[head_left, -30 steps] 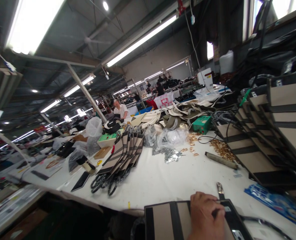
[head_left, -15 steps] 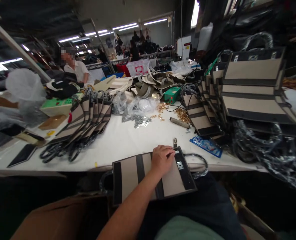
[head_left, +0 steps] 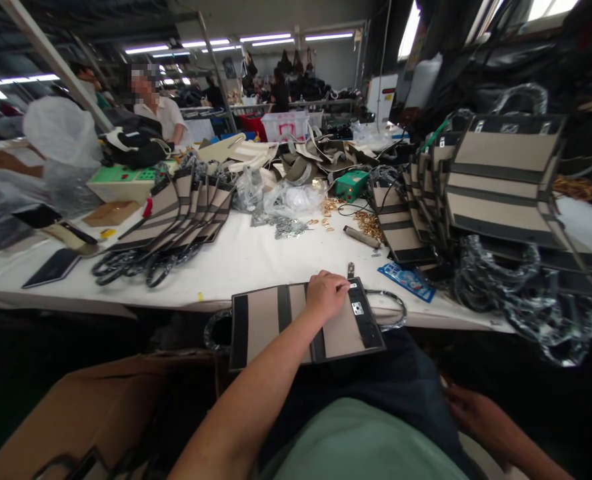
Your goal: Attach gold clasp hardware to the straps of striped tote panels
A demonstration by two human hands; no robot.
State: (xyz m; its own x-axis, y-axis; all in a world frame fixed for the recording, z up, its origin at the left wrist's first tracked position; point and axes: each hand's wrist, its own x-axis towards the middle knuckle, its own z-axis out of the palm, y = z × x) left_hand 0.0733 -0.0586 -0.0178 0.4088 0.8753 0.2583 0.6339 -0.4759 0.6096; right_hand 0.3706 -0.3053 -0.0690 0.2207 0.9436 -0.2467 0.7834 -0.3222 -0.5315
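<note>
A beige and black handbag panel [head_left: 263, 313] lies opened out across my lap and the table's front edge, with plastic-wrapped handles at both ends. My left hand [head_left: 327, 294] rests on its right part, fingers closed at the far edge, beside a small metal clasp [head_left: 351, 270] that sticks out past that edge. A square metal plate [head_left: 357, 308] sits on the black strip to the right of this hand. Low on the right, my right hand [head_left: 469, 405] hangs beside my thigh, dark and blurred; its fingers do not show clearly.
Similar bag panels stand stacked at the left [head_left: 176, 207] and right [head_left: 501, 180]. On the white table [head_left: 276, 263] are a blue packet [head_left: 407, 281], a grey rod-like tool [head_left: 362, 237], gold metal pieces [head_left: 369, 225] and a green box [head_left: 352, 186]. A person [head_left: 163, 117] sits across the table.
My right hand has come into view at the lower right. My left hand stays on the bag panel's edge. The whole view has shifted slightly.
</note>
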